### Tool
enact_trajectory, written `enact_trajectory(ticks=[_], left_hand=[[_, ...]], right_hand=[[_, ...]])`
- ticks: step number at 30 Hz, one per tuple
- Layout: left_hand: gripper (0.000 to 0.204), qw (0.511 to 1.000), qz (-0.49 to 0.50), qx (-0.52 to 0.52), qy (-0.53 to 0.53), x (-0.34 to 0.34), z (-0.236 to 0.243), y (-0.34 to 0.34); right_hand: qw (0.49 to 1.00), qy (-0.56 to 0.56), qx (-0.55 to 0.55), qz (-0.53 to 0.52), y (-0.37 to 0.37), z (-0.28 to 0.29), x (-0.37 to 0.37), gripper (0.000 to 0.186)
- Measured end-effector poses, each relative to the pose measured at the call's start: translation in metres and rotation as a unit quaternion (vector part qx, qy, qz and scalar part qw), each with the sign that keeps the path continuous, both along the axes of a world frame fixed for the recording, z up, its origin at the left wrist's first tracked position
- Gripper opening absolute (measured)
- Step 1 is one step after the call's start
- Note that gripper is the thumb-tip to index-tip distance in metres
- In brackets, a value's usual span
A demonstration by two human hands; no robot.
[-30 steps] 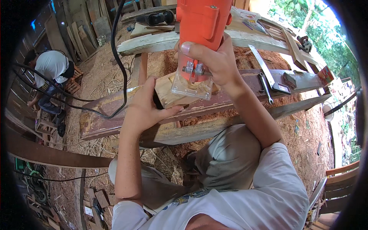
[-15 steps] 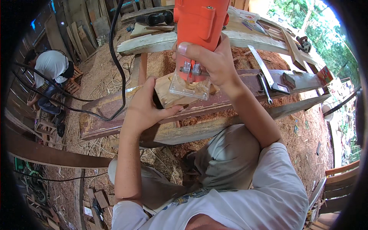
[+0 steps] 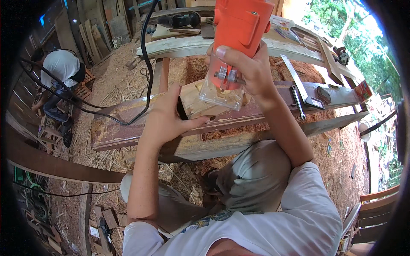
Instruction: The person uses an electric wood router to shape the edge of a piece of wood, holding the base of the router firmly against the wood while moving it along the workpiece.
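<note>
My right hand [image 3: 252, 70] is closed around the lower body of an orange trim router [image 3: 241, 30], thumb across its front. The router's clear base [image 3: 220, 96] rests over the right part of a pale wooden block [image 3: 196, 102]. My left hand [image 3: 168, 117] grips the block's left end, thumb along the near side; its other fingers are mostly hidden behind the block. Beneath the block lies a long reddish-brown board [image 3: 121, 115]. Because of the base, I cannot tell whether the bit touches the wood.
A black cord [image 3: 146, 64] loops left over the board. To the right lie a wrench [image 3: 298, 102], a metal square [image 3: 294, 77] and a red box [image 3: 363, 90]. Another power tool [image 3: 179, 20] sits behind. A person [image 3: 62, 70] crouches at left. Sawdust covers the ground.
The router has slid slightly right over the block, showing more of the block's top. My left hand keeps its hold. The whole view has shifted a little.
</note>
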State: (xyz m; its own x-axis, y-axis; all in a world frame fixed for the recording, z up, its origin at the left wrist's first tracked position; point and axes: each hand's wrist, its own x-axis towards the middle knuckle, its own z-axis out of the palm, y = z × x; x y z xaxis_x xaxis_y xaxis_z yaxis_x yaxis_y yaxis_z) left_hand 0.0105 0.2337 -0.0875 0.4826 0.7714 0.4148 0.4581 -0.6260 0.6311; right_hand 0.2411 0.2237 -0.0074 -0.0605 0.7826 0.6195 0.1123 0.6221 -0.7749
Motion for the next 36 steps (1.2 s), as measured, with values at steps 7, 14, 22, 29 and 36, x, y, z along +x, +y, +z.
enact_trajectory(ticks=[7,14,22,29,36], left_hand=[[0.08,1.0,0.004,-0.019,-0.014,0.0,0.003,-0.005],[0.084,0.999,-0.015,-0.036,-0.029,0.0,0.0,-0.002],[0.087,0.999,-0.017,-0.016,-0.027,0.003,0.008,-0.009],[0.096,0.999,-0.023,-0.008,-0.041,0.002,-0.001,-0.006],[0.096,0.996,-0.037,-0.041,-0.068,0.004,-0.001,-0.008]], right_hand=[[1.0,0.0,0.004,0.005,-0.005,0.001,-0.001,0.034],[1.0,-0.007,0.01,-0.001,-0.006,0.002,0.001,0.033],[0.998,0.042,0.029,0.022,-0.008,-0.002,-0.002,0.046],[0.998,0.046,0.04,0.03,-0.014,-0.007,0.001,0.048],[0.999,-0.001,0.048,0.005,-0.02,-0.001,-0.002,0.04]])
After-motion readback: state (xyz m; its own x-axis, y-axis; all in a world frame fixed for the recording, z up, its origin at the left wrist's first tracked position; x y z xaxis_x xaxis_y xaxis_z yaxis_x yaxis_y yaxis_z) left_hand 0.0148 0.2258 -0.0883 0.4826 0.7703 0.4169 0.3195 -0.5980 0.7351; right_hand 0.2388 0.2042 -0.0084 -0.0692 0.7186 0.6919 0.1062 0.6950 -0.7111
